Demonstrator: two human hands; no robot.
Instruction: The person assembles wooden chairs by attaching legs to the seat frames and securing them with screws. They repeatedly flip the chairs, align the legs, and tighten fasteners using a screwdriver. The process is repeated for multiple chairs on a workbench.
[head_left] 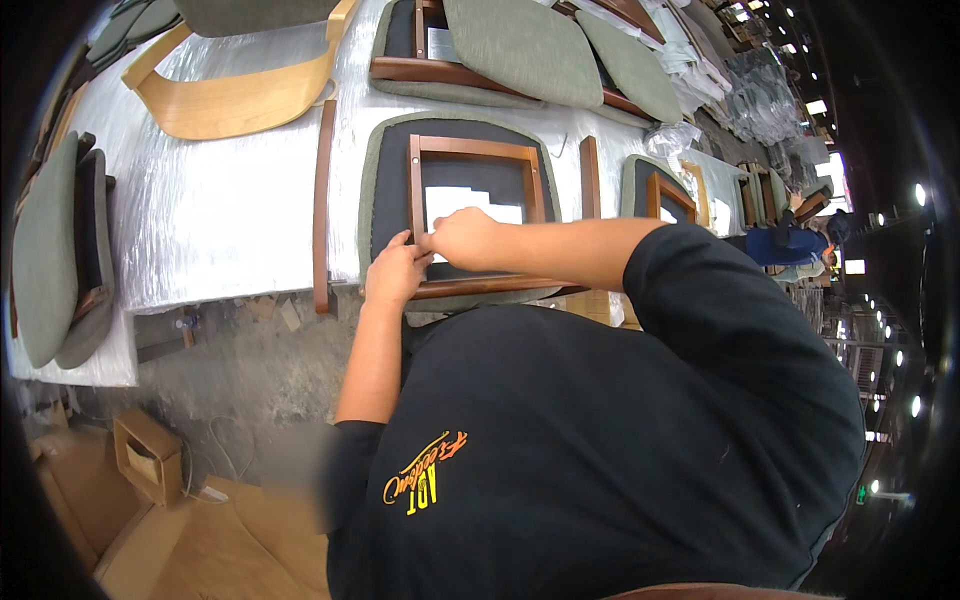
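We are in a furniture workshop: a long workbench (230, 215) wrapped in silvery plastic carries upturned seat cushions (455, 180) with brown wooden frames, a pale bentwood chair back (235, 95) and loose green pads (520, 50), under rows of ceiling lights.

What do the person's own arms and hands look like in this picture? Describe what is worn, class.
Both forearms are bare, with no gloves, watch or rings visible on the left hand or right hand. The black T-shirt has short sleeves that end above the elbows, and it carries orange and yellow lettering near the lower left.
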